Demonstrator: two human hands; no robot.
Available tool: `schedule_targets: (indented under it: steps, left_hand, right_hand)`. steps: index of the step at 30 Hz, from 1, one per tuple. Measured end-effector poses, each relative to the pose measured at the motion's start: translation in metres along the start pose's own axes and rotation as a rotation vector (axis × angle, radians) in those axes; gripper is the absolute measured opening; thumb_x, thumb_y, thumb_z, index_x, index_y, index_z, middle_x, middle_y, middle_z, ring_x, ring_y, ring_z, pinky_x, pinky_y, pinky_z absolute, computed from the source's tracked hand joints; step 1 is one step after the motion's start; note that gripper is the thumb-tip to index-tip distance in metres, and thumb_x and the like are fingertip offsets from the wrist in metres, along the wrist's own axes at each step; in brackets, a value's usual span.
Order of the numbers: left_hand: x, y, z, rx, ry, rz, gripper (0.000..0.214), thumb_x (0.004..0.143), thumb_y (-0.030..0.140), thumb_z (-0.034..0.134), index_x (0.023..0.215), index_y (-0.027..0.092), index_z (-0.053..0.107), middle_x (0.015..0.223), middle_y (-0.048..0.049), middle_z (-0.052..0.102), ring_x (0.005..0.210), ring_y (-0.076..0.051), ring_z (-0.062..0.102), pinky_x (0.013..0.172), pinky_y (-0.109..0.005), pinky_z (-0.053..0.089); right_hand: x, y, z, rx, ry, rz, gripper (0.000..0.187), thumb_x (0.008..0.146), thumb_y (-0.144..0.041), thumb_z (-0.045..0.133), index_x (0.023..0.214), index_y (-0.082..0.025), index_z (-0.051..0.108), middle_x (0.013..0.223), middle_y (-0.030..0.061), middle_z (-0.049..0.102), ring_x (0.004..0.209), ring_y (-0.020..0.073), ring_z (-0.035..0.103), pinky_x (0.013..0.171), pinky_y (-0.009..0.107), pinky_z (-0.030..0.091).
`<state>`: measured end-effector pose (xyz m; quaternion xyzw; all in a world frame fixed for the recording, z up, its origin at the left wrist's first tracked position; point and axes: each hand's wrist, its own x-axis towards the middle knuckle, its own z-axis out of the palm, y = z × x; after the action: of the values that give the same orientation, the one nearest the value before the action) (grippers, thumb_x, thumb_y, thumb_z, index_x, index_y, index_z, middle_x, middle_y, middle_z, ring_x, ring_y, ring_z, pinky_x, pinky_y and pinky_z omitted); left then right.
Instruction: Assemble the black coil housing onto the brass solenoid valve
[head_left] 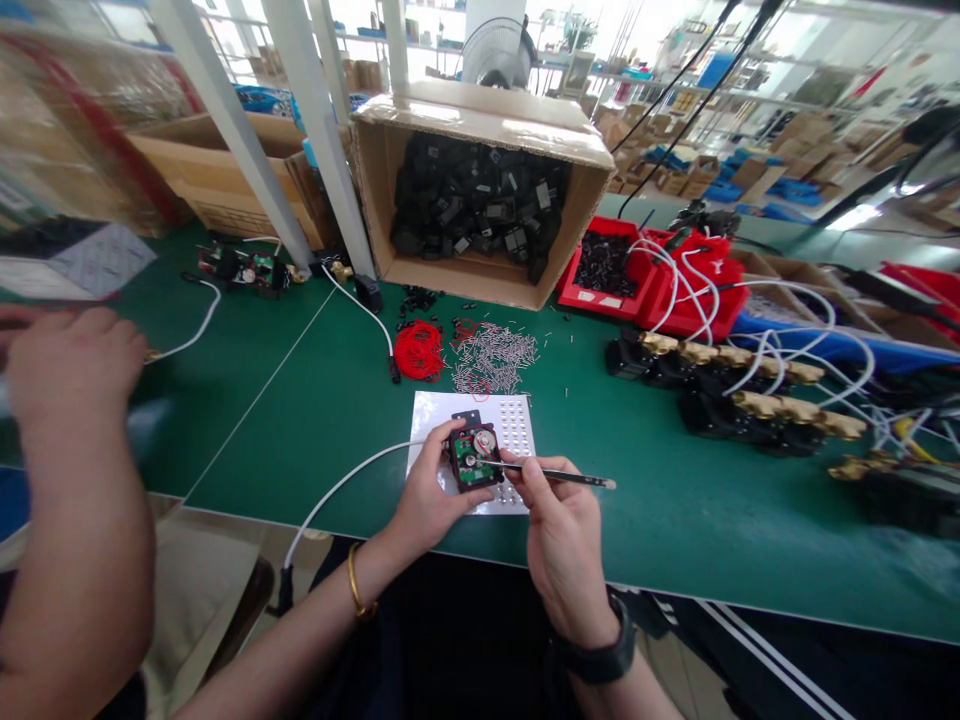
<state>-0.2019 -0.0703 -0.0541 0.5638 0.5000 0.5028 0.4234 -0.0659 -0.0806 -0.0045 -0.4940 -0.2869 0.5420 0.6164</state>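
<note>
My left hand [429, 490] is closed around the edges of a small black housing [463, 484] with a green circuit board [466, 450] showing inside it. A round silver part and a red wire are on the board. My right hand [559, 520] grips slim dark tweezers [562, 472], their tip at the board. Beneath both hands lies a white sheet [424, 410] with rows of small silver round pieces [514, 420]. From the housing a white cable [341, 480] runs left and hangs over the table edge, ending in a black plug [285, 590].
Behind the sheet are a coil of red wire [418, 351] and a pile of small screws [495, 355]. A cardboard box [367, 190] of black housings stands further back. Red bins [600, 303] and brass-fitted units [720, 365] are on the right. A co-worker's arm [82, 480] is at left.
</note>
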Motion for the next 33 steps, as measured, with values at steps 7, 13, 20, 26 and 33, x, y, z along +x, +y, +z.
schedule_targets:
  steps: [7, 13, 20, 26, 33]
  left_hand:
    - [-0.0003, 0.0012, -0.0002, 0.016, -0.001, 0.002, 0.073, 0.062, 0.026, 0.079, 0.124, 0.025, 0.040, 0.126, -0.0066, 0.046, 0.118, -0.027, 0.045, 0.104, -0.043, 0.035]
    - [-0.0005, -0.0016, -0.0002, 0.022, 0.008, 0.007, 0.076, 0.061, 0.027, 0.080, 0.125, 0.024, 0.040, 0.127, -0.0079, 0.046, 0.119, -0.028, 0.044, 0.104, -0.044, 0.035]
    - [-0.0001, -0.0033, -0.0009, 0.039, -0.007, 0.017, 0.075, 0.062, 0.027, 0.080, 0.126, 0.025, 0.039, 0.127, -0.0074, 0.046, 0.119, -0.027, 0.045, 0.104, -0.043, 0.035]
    - [0.0027, -0.0015, -0.0021, 0.134, 0.016, 0.112, 0.072, 0.063, 0.032, 0.079, 0.124, 0.025, 0.041, 0.129, -0.0083, 0.041, 0.123, -0.028, 0.040, 0.105, -0.045, 0.032]
    - [0.0035, 0.0017, -0.0023, 0.197, 0.017, 0.102, 0.071, 0.065, 0.031, 0.077, 0.125, 0.025, 0.040, 0.123, -0.0073, 0.047, 0.116, -0.026, 0.046, 0.101, -0.043, 0.037]
  right_hand:
    - [0.0001, 0.0021, -0.0023, 0.013, -0.002, 0.007, 0.024, 0.070, -0.034, 0.074, 0.077, -0.015, 0.062, 0.087, 0.0086, 0.070, 0.083, 0.0205, 0.063, 0.080, 0.034, 0.045]
    - [0.0001, 0.0013, -0.0018, 0.020, -0.014, 0.008, 0.024, 0.071, -0.035, 0.072, 0.077, -0.015, 0.061, 0.088, 0.0092, 0.070, 0.083, 0.0209, 0.063, 0.079, 0.035, 0.045]
    - [0.0000, 0.0015, -0.0028, 0.006, -0.024, 0.006, 0.023, 0.073, -0.034, 0.072, 0.078, -0.015, 0.061, 0.088, 0.0087, 0.070, 0.081, 0.0193, 0.063, 0.073, 0.031, 0.046]
    - [0.0019, 0.0034, -0.0037, -0.003, -0.025, 0.002, 0.024, 0.072, -0.035, 0.072, 0.079, -0.015, 0.060, 0.087, 0.0075, 0.070, 0.080, 0.0185, 0.063, 0.073, 0.030, 0.045]
    - [0.0021, 0.0055, -0.0042, -0.007, -0.028, -0.018, 0.024, 0.074, -0.035, 0.071, 0.080, -0.016, 0.058, 0.087, 0.0070, 0.070, 0.081, 0.0180, 0.063, 0.074, 0.030, 0.045]
